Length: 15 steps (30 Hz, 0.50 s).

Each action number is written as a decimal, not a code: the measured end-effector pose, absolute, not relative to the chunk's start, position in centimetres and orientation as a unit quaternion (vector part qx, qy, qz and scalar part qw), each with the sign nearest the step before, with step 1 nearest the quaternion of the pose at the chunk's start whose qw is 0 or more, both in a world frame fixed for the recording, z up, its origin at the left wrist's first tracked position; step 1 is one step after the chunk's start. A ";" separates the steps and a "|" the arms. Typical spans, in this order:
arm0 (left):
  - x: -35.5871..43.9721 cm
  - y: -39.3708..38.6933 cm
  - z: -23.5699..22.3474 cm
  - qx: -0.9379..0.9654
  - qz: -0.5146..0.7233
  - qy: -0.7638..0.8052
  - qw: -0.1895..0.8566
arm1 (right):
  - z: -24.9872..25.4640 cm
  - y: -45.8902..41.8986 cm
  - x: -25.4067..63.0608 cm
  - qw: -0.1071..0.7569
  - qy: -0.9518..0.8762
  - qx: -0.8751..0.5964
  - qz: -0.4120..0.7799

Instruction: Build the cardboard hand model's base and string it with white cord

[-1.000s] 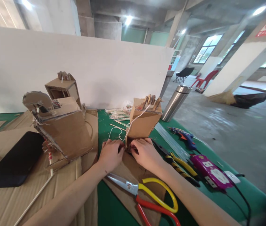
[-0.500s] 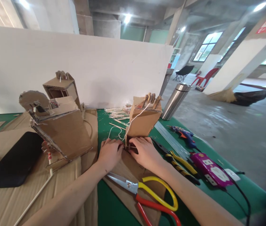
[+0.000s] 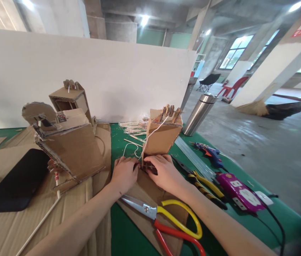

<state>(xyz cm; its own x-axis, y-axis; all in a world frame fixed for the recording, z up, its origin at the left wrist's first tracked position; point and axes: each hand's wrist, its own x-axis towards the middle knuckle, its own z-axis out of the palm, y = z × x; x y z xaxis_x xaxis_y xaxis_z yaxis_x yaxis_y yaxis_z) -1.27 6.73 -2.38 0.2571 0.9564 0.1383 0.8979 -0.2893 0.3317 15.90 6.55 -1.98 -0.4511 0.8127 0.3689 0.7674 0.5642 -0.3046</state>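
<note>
A small cardboard box model (image 3: 162, 138) stands on the green table, with cardboard discs (image 3: 168, 111) on its top. A white string (image 3: 152, 136) runs from the discs down its front left side and loops on the table. At the box's lower left corner, my left hand (image 3: 125, 174) has its fingers curled, their tips hidden. My right hand (image 3: 164, 172) reaches into the low front opening, thumb and fingers bent around a dark gap. What either hand pinches there is too small and covered to make out.
Scissors (image 3: 150, 211) lie on a cardboard piece between my forearms. To the right are pliers (image 3: 206, 186), a purple box (image 3: 239, 192), a glue gun (image 3: 209, 153) and a steel flask (image 3: 199, 115). Larger cardboard models (image 3: 71, 149) and a black pad (image 3: 17, 181) occupy the left.
My right fingers have shifted slightly at the box's opening, and the gap by the thumb looks wider and darker. My left hand has barely moved.
</note>
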 end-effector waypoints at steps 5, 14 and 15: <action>-1.3 6.7 -2.4 0.786 0.158 0.590 0.094 | -2.1 6.5 15.9 0.234 -0.847 -0.475 0.042; -1.2 6.8 -2.4 0.784 0.167 0.588 0.105 | -1.9 6.3 15.7 0.188 -0.855 -0.484 0.014; -1.1 6.8 -2.4 0.783 0.170 0.589 0.107 | -1.9 6.3 15.7 0.186 -0.854 -0.485 0.014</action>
